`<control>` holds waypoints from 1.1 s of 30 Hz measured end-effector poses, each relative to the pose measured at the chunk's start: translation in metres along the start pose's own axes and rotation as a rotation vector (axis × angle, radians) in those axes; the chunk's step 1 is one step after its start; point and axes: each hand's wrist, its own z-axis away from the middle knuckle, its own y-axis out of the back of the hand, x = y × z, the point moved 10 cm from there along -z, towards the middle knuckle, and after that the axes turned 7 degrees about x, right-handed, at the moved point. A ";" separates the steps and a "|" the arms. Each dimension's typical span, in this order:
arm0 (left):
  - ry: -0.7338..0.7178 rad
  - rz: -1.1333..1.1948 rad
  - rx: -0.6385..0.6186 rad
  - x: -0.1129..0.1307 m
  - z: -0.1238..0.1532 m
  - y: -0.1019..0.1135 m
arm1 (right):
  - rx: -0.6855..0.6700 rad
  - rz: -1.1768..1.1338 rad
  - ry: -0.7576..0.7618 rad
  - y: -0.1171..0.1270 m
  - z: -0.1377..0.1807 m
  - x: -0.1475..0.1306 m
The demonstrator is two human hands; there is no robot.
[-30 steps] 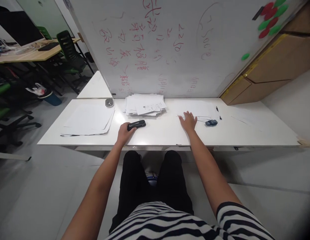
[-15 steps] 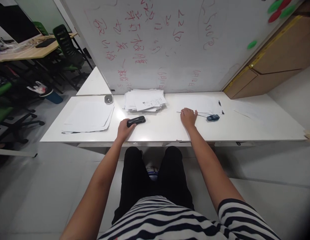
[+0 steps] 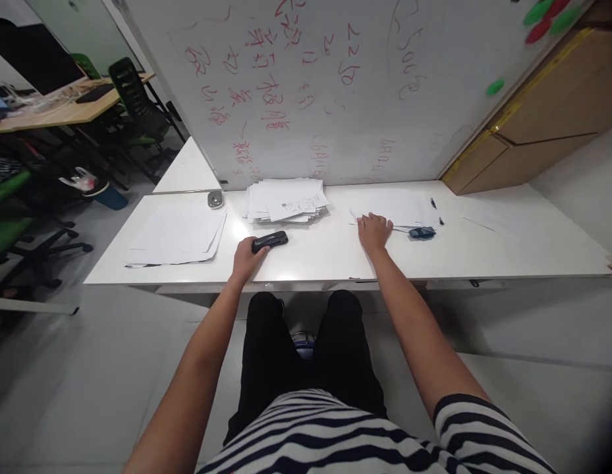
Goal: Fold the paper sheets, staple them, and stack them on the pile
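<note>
My left hand [image 3: 245, 257] is closed around the rear end of a black stapler [image 3: 271, 241], which lies on the white desk near its front edge. My right hand [image 3: 374, 232] rests at the near edge of some white sheets of paper [image 3: 397, 205], its fingers curled over that edge. The sheet's left corner lifts slightly beside the fingers. Just right of this hand lies a small dark blue object [image 3: 422, 233], its kind unclear. Between the hands, farther back, sits a thick stack of paper [image 3: 286, 199] with print on the top sheet.
Loose sheets [image 3: 174, 230] lie on the desk's left part, near a small round-cornered grey device [image 3: 215, 199]. A whiteboard [image 3: 315, 92] with red writing stands along the back. Cardboard [image 3: 547, 112] leans at the right. More paper [image 3: 503, 217] lies on the right part of the desk [image 3: 315, 263].
The paper's left corner by my right hand has risen a little, and the fingers have shifted slightly. My left hand stays on the stapler. The whole view has moved slightly.
</note>
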 end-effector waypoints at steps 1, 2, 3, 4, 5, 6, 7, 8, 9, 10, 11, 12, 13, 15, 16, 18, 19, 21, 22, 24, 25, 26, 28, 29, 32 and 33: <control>-0.001 -0.001 0.003 0.000 0.000 0.000 | 0.001 -0.004 0.018 0.000 0.000 -0.002; -0.003 0.000 0.007 0.001 0.000 0.000 | 0.001 -0.012 0.042 0.000 0.000 -0.005; -0.005 0.001 0.010 0.001 0.000 0.000 | 0.000 -0.021 0.066 0.000 0.000 -0.007; -0.006 0.002 0.012 0.001 0.000 0.001 | -0.001 -0.027 0.082 0.000 0.000 -0.009; -0.008 0.003 0.014 0.001 0.000 0.001 | -0.003 -0.030 0.088 0.000 0.000 -0.009; -0.010 0.004 0.016 0.001 0.000 0.001 | -0.005 -0.029 0.087 -0.001 -0.001 -0.009; -0.011 0.006 0.016 0.000 0.000 0.001 | -0.007 -0.026 0.077 -0.001 -0.002 -0.008; -0.011 0.008 0.014 0.000 0.000 0.000 | -0.011 -0.020 0.057 -0.002 -0.003 -0.006; -0.011 0.009 0.012 0.000 0.000 0.000 | -0.016 -0.014 0.033 -0.003 -0.004 -0.003; -0.011 0.010 0.010 0.000 0.000 0.000 | -0.018 -0.009 0.007 -0.003 -0.004 -0.001; -0.011 0.009 0.009 -0.001 0.000 0.000 | -0.019 -0.006 -0.020 -0.003 -0.005 0.002; -0.012 0.008 0.008 -0.001 0.000 -0.001 | -0.017 -0.004 -0.049 -0.003 -0.005 0.005; -0.014 0.006 0.007 -0.001 0.000 -0.001 | -0.015 -0.005 -0.074 -0.002 -0.005 0.008; -0.013 0.002 0.005 -0.001 0.000 -0.001 | -0.008 -0.006 -0.112 -0.002 -0.004 0.011; -0.013 0.002 0.005 -0.001 0.000 -0.001 | -0.005 -0.004 -0.126 -0.002 -0.003 0.013; -0.015 0.001 0.011 -0.001 0.000 -0.001 | 0.001 0.006 -0.143 -0.002 -0.002 0.015; -0.016 0.001 0.014 -0.001 -0.001 -0.001 | 0.002 0.011 -0.144 -0.002 -0.002 0.015; -0.015 0.000 0.009 0.000 0.000 0.000 | 0.004 0.015 -0.129 -0.002 -0.002 0.014; -0.011 -0.002 0.004 0.000 0.000 0.000 | 0.004 0.014 -0.108 -0.002 -0.003 0.012; 0.006 -0.007 -0.008 0.000 0.000 -0.001 | 0.002 0.011 -0.044 0.000 -0.005 0.004; 0.012 -0.007 -0.010 0.000 0.000 -0.001 | -0.001 0.011 -0.009 0.000 -0.007 0.000; 0.015 -0.006 -0.010 0.000 0.000 0.000 | -0.004 0.015 0.020 0.001 -0.008 -0.004; 0.013 0.000 -0.003 -0.001 0.000 0.000 | -0.004 0.031 0.043 0.003 -0.012 -0.008; 0.008 0.002 0.003 -0.001 -0.001 0.000 | 0.000 0.042 0.040 0.004 -0.013 -0.009; 0.000 0.003 0.023 -0.005 -0.003 -0.001 | 0.003 0.061 0.065 0.003 -0.014 -0.010; -0.004 0.005 0.028 -0.006 -0.003 -0.001 | 0.000 0.063 0.089 0.001 -0.013 -0.011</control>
